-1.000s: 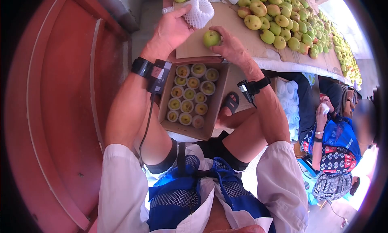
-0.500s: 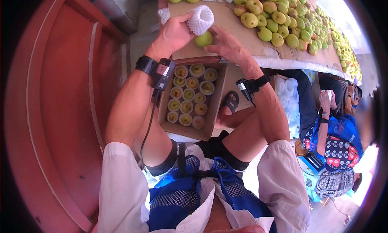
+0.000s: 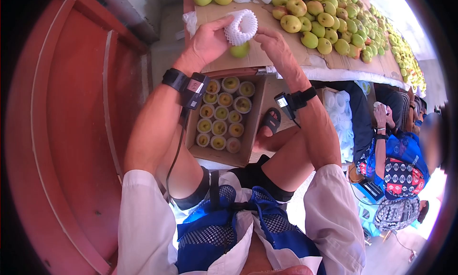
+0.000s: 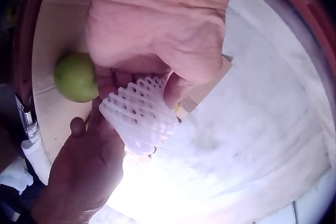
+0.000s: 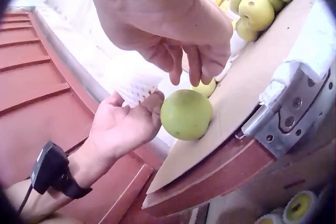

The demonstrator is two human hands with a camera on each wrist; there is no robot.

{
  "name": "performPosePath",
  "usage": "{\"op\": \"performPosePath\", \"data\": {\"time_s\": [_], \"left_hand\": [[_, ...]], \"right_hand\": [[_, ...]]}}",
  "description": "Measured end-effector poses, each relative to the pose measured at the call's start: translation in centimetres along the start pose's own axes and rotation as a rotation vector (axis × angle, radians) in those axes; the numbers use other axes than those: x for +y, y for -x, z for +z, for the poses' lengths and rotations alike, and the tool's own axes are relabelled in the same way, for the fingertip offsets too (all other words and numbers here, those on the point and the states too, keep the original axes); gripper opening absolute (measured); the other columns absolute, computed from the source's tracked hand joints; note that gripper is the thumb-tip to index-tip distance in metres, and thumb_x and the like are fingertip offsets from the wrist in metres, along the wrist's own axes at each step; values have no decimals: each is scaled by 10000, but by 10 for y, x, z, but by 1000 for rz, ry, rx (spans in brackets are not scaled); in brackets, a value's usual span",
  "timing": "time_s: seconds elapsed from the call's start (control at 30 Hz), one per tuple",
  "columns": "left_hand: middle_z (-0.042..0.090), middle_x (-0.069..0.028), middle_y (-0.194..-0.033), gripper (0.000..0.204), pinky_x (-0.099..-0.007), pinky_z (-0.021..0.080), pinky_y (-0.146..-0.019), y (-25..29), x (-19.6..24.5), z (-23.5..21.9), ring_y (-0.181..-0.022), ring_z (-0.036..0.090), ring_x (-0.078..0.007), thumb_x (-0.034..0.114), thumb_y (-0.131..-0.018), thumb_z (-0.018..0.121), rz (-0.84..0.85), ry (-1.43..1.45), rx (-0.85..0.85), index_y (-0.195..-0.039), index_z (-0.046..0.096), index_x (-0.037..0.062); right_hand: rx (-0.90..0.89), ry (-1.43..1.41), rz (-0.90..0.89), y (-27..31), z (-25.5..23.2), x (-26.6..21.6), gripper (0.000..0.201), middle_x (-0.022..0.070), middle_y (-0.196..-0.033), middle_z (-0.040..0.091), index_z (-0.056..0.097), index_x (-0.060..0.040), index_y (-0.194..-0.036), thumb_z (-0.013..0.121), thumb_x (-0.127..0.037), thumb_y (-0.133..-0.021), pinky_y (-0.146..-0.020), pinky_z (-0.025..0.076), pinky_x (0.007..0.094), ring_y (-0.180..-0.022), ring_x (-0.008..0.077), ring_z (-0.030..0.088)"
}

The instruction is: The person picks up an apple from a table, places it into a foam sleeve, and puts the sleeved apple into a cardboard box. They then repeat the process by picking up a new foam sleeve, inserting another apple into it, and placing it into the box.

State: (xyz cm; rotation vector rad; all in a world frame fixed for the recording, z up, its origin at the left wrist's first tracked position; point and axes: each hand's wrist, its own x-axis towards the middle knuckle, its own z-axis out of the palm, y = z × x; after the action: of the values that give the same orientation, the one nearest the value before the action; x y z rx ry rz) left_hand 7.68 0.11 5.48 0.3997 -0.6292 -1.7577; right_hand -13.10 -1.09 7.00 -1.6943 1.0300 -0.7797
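- Foam net sleeve (image 3: 241,26), white and tubular, sits in our left hand (image 3: 205,41), fingers and thumb curled round its side, near the front edge of the cardboard sheet (image 3: 267,48) that covers the table.
- We have the green fruit (image 3: 240,50) lying on that cardboard just below the sleeve, close to the front edge; the right-wrist view shows it resting there, touching the left hand's fingertips.
- Our right hand (image 3: 279,44) reaches in from the other side, fingers bent down toward the sleeve's mouth; in the right-wrist view they hang loosely together above the fruit and grip nothing we can make out. Whether they touch the sleeve we cannot tell.
- We judge the wrapping of this fruit as just starting: the sleeve is in hand and held open, yet the fruit is bare and not in the sleeve.
- Below the table edge, the carton (image 3: 193,132) between our knees holds three columns of fruit already in nets, so much of the packing looks done; the column nearest the carton's right wall is bare.
- Left to wrap: a large heap of loose fruit (image 3: 329,22) spread toward the far right of the table.
- Another person (image 3: 396,160) sits at the right.
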Motion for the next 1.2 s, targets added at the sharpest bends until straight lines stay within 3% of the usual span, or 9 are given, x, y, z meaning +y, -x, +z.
{"op": "performPosePath", "data": {"time_s": [0.1, 0.2, 0.33, 0.5, 0.63, 0.7, 0.83, 1.0, 1.2], "left_hand": [[594, -109, -1329, 393, -390, 430, -1103, -1, -2, -1, -1243, 565, -232, 147, -1023, 561, -3, -10, -49, -1375, 502, -16], [601, -116, -1311, 384, -380, 435, -1097, 1, -3, 3, -1230, 573, -226, 153, -1023, 561, 5, -42, -34, -1360, 513, -25], [604, -116, -1306, 387, -376, 445, -1087, 0, -4, 0, -1222, 577, -221, 160, -1019, 569, -11, -28, -16, -1353, 520, -30], [626, -96, -1248, 355, -371, 449, -1057, 4, -4, 7, -1158, 587, -201, 157, -1007, 582, 25, -62, -2, -1305, 559, -34], [638, -89, -1214, 321, -366, 451, -1041, 6, -4, 13, -1129, 593, -192, 153, -1004, 582, 45, -69, 27, -1261, 588, -38], [612, -95, -1289, 372, -381, 441, -1082, 5, -3, 6, -1199, 576, -216, 135, -996, 593, 20, -62, -5, -1332, 545, -18], [601, -95, -1322, 408, -398, 433, -1105, -1, -9, 1, -1235, 569, -230, 124, -988, 601, 19, 21, -65, -1368, 519, -2], [603, -107, -1317, 429, -414, 443, -1094, 3, -15, 8, -1239, 572, -237, 138, -981, 611, -55, 86, 14, -1375, 507, 3], [618, -111, -1304, 426, -422, 471, -1064, 2, -17, 7, -1220, 591, -247, 165, -975, 622, -108, 49, -5, -1358, 528, 3]], "right_hand": [[-54, 26, -249, 0, -13, 9, 350, 69, -1132, 683, 698, 0, -1157, 505, -204, -948, -820, 464, 322, -1004, 162, 608], [-36, -358, 138, -9, -3, 0, 316, 15, -1088, 683, 693, -39, -1118, 488, -233, -975, -670, 402, 257, -957, 96, 590], [-134, -531, 148, -7, -4, 0, 287, -15, -1076, 673, 651, -97, -1167, 489, -279, -1015, -599, 341, 225, -921, 73, 579], [-277, -818, 272, -9, -9, -7, 294, -19, -1063, 664, 619, -99, -1191, 532, -331, -1031, -603, 342, 217, -898, 88, 575], [-213, -892, 348, -5, -8, -14, 264, -19, -1042, 649, 617, -103, -1167, 598, -315, -1012, -590, 342, 215, -879, 91, 567], [-214, -925, 333, -5, -8, -12, 247, -21, -1028, 641, 617, -104, -1153, 624, -298, -1001, -584, 343, 215, -858, 93, 559], [-205, -1019, 331, -7, -9, -1, 200, -18, -971, 629, 610, -98, -1120, 608, -264, -1007, -561, 360, 230, -805, 93, 546], [-166, -1090, 348, 0, -7, 6, 217, 30, -991, 637, 583, -50, -1151, 501, -222, -1046, -503, 385, 234, -750, 121, 556], [-65, -1002, 340, 6, 2, 21, 163, -12, -898, 598, 576, -79, -1057, 557, -237, -1020, -523, 362, 223, -719, 93, 523]]}}
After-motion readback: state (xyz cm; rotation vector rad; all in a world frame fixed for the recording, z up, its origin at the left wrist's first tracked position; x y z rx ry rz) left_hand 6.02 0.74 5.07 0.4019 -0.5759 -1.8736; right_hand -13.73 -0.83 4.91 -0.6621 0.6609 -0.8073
